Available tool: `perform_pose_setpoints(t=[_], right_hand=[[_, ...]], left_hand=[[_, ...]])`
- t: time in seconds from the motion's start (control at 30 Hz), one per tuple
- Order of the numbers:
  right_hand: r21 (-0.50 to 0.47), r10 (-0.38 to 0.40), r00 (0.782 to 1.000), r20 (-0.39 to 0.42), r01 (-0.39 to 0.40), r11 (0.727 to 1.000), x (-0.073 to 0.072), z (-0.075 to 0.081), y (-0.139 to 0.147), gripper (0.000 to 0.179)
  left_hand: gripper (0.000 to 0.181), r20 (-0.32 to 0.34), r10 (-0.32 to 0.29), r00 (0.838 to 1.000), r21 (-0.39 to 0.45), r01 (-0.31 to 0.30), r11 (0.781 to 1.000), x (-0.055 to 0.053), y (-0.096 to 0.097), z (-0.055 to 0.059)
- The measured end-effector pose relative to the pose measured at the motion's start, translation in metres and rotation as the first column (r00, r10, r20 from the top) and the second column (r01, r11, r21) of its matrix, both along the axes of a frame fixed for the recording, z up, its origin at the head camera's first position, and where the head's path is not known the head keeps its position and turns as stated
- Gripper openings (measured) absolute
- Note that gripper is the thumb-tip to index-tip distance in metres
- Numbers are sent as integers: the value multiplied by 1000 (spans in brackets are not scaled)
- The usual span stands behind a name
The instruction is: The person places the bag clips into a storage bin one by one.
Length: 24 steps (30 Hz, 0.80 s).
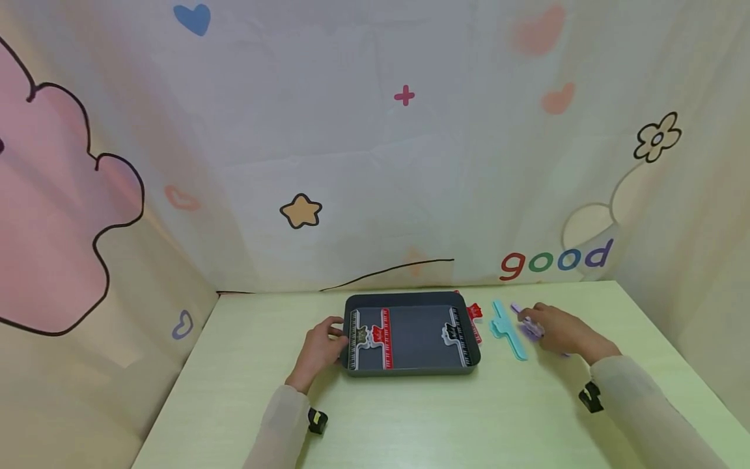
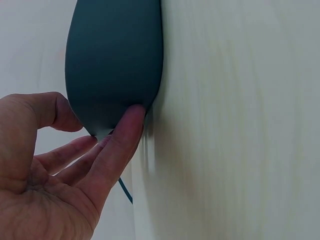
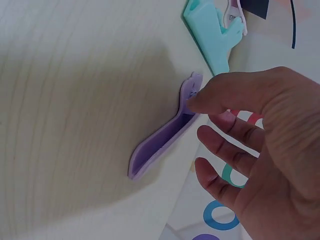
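My left hand [image 1: 319, 350] grips the left end of a dark grey tray [image 1: 417, 339]; in the left wrist view its thumb is at one edge of the tray wall [image 2: 117, 60] and its fingertips at the other. At the tray's right, my right hand [image 1: 561, 331] pinches a purple bag clip [image 3: 159, 141] by its handle between thumb and fingers, low over the table. The other fingers are loosely bent. Just left of that hand lies a turquoise bag clip [image 1: 508, 332]. Inside the tray are a black-and-white piano-key clip [image 1: 354, 342], a red one [image 1: 387, 345] and another black one [image 1: 461, 339].
Against the tray's right outer side is a red clip [image 1: 476, 320], partly hidden by the rim. A pale wooden table [image 1: 410, 417] carries everything. Behind it hangs a printed curtain [image 1: 363, 163], which meets the table's back edge.
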State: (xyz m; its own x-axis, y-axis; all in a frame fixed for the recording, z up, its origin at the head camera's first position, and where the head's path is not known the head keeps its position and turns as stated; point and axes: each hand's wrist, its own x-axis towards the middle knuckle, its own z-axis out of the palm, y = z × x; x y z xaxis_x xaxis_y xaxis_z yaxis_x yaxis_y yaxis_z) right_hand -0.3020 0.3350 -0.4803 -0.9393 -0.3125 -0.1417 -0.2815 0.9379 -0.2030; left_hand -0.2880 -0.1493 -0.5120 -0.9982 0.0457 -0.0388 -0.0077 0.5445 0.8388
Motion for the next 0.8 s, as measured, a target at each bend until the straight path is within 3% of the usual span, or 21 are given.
perform_pose_setpoints(t=[0.4, 0.8], right_hand=[[7, 30, 998, -59, -30, 1000, -4, -7, 4, 42], [-23, 75, 993, -92, -78, 997, -1, -2, 4, 35]], left_hand=[[44, 5, 11, 1000, -9, -11, 1000, -1, 2, 2], [44, -15, -5, 1000, 25, 5, 1000, -3, -1, -3]])
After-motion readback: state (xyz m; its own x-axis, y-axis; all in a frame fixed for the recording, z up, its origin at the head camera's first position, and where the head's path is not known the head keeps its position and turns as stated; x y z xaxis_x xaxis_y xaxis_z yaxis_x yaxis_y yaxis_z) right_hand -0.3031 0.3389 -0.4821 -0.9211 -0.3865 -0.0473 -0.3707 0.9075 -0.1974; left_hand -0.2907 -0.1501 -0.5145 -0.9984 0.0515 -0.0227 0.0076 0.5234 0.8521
